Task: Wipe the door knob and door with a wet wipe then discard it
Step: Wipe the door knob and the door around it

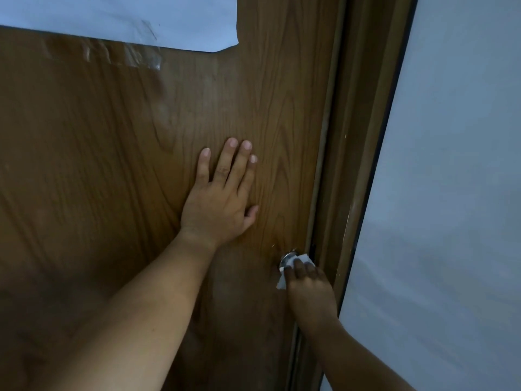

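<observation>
A brown wood-grain door point(112, 165) fills most of the view. My left hand point(220, 198) lies flat against it with straight fingers, a little above and left of the knob. The silver door knob point(287, 258) sits near the door's right edge, mostly covered. My right hand point(307, 289) grips a white wet wipe point(303, 259) wrapped over the knob; part of the wipe hangs out below my fingers.
A white paper sheet point(127, 18) is taped to the top of the door, with clear tape point(135, 57) below its edge. The brown door frame point(361, 136) runs down the right side, and a pale wall point(456, 165) lies beyond it.
</observation>
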